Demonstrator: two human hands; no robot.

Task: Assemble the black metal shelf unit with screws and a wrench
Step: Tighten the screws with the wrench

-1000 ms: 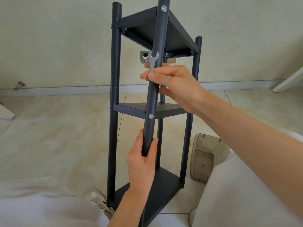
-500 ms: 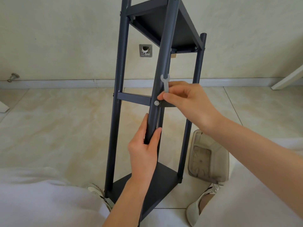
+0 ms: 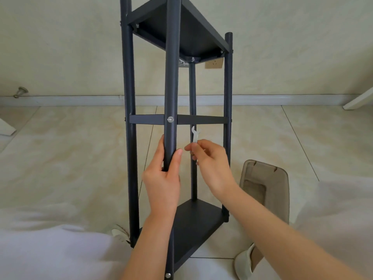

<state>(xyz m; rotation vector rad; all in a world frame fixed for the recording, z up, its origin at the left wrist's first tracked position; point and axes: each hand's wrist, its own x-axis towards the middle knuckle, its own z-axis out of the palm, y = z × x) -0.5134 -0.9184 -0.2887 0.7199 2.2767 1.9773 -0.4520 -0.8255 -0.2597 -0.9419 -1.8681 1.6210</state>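
Left hand (image 3: 163,176) grips shelf post (image 3: 171,81); right hand (image 3: 210,162) pinches wrench (image 3: 195,134)

The shelf unit (image 3: 171,77) is dark metal with a matt, finely grained coating, and its screw head (image 3: 170,119) is bright and polished. The wrench (image 3: 195,134) is thin, pale metal with a dull sheen. The floor (image 3: 70,158) is smooth, glossy beige tile with marbled veining; the bin (image 3: 266,178) on it is cloudy translucent plastic.

White clothing (image 3: 50,251); pale shoes (image 3: 243,266)
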